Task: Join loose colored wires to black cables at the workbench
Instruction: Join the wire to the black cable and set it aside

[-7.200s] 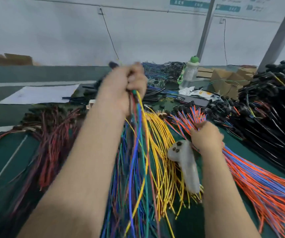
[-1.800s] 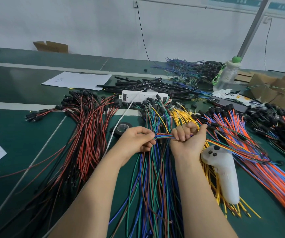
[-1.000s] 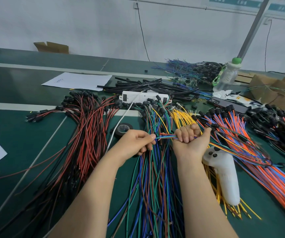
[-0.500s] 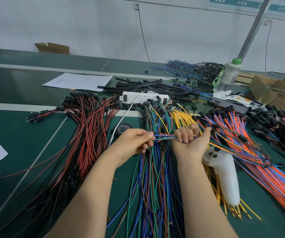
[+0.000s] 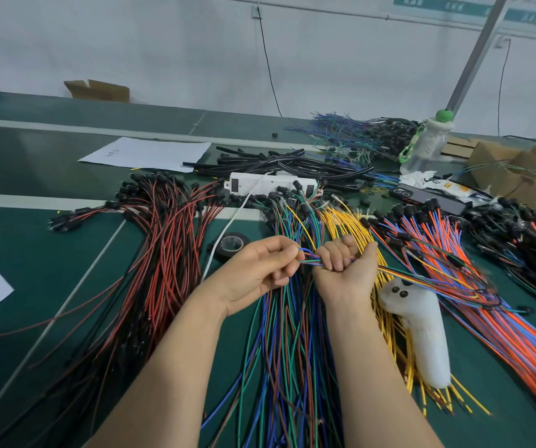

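Note:
My right hand grips a small bundle of coloured wires that trails off to the right. My left hand pinches the blue and green wire ends sticking out of that fist. Under both hands lies a spread of blue, green and brown wires. Yellow wires lie just right of it, orange and blue wires further right, and red and black leads to the left. Loose black cables are heaped behind the white power strip.
A white handheld controller lies on the yellow wires near my right forearm. A roll of black tape sits left of my left hand. A plastic bottle, cardboard pieces and a dark connector pile crowd the right.
My left hand's fingers have worked slightly at the wire ends; a small blue loop now shows between the hands. The right hand keeps its grip in the same place.

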Available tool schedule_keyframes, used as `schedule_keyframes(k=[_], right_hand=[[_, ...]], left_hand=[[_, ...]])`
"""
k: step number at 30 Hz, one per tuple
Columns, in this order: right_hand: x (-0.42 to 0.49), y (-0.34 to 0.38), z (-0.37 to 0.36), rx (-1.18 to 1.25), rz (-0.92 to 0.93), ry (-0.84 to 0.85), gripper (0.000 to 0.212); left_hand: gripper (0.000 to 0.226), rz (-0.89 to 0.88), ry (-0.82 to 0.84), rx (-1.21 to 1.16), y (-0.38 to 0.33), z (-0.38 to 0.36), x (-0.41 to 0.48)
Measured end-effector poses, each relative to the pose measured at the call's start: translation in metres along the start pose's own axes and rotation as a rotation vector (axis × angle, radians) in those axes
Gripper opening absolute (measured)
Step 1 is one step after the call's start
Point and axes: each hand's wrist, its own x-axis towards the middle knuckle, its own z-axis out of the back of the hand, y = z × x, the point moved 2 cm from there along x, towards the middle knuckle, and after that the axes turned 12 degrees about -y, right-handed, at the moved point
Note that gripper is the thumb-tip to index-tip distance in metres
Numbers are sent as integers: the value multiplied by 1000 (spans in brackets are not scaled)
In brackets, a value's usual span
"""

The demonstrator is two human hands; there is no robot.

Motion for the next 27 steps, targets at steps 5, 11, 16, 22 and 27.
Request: schedule_keyframes(k=[5,11,16,22,27], right_hand=[[0,4,0,-42,65,21,62],[-3,5,-6,-161,179,85,65],[-5,2,-8,-292,253,111,65],[-2,13,-6,-143,184,65,65],[-1,9,-4,-34,-4,60,66]], left_hand=[[16,-12,-115,200,-4,10,1],[20,-119,-445,935,4,18,9],[19,-246,-535,1313,6,9,9],[22,-183,-312,752,-5,11,4],[26,-65,17,329,-14,-5,-5]])
